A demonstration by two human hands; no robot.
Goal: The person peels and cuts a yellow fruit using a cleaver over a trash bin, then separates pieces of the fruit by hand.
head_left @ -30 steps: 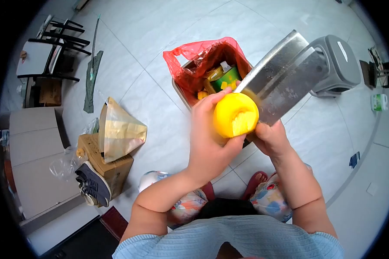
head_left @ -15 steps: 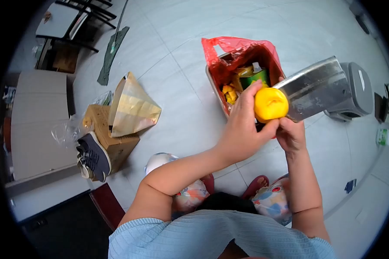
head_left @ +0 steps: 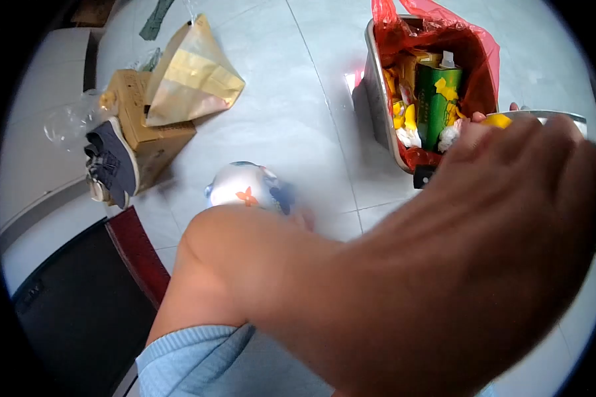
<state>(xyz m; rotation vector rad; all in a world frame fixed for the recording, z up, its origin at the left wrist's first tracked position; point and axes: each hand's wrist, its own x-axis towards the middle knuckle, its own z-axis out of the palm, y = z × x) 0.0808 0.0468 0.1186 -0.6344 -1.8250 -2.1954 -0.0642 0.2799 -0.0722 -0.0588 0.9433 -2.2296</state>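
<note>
My left hand (head_left: 503,192) is raised large and close before the camera, back of the hand showing. Its knuckles are bent and its fingertips are hidden, so what they hold, if anything, does not show. Behind it, a sliver of a yellow fruit (head_left: 498,120) appears. Fingertips of my right hand (head_left: 478,117) show at the fruit; the rest of that hand is covered. A broad cleaver's blade (head_left: 556,114) edges out to the right, and a black handle end (head_left: 422,176) pokes out at the left. Nearby is a bin (head_left: 379,99) lined with a red bag (head_left: 473,40).
In the bin lie a green can (head_left: 430,102), yellow peel pieces (head_left: 410,118) and crumpled white tissue (head_left: 408,137). At left, a cardboard box (head_left: 129,99) stands with a paper bag (head_left: 192,79) and dark shoes (head_left: 116,159) against it.
My left hand has left the fruit and come up close to the camera, covering much of the view. The view has shifted, so the bin now appears higher and further right.
</note>
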